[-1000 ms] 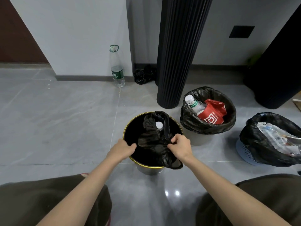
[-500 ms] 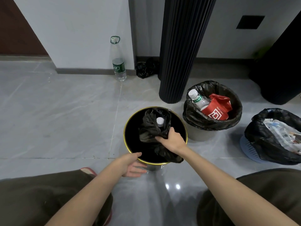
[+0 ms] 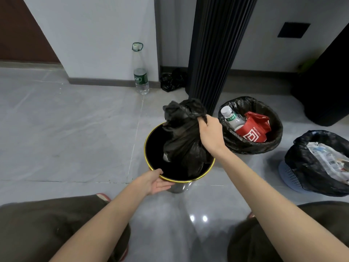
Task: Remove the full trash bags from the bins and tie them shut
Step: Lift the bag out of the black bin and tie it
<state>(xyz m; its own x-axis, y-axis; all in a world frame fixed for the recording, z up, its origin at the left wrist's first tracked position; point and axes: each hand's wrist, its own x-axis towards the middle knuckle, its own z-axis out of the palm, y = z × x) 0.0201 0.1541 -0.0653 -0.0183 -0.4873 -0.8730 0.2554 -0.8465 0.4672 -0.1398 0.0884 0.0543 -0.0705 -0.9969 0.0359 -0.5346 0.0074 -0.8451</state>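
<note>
While the right hand [image 3: 210,135] clenches the gathered neck of the black trash bag [image 3: 184,140], the surroundings crowd in on the right side. A black fluted column [image 3: 217,53] rises just behind the bag's bunched top, and a second bin lined with a black bag [image 3: 251,146] stands just beside the right wrist, holding a capped water bottle [image 3: 231,118] and a red paper carrier [image 3: 253,130]. Farther right, a blue lattice basket [image 3: 289,178] carries another black liner [image 3: 306,163] stuffed with pale wrappers. By the wall stand a clear bottle with a green label [image 3: 140,72] and a small crumpled black bag [image 3: 172,80] against the skirting. The grey tiled floor [image 3: 66,129] spreads out to the left.

The trash bag stands half out of the gold-rimmed black bin [image 3: 146,154]: its long axis runs roughly upright, neck end up and above the far rim, bottom end down inside the bin near the right wall. The crumpled top flares above the fist.

The left hand [image 3: 154,181] rests against the bin's near side, thumb on the gold rim, fingers loose and extended along the wall below it, gripping nothing.
</note>
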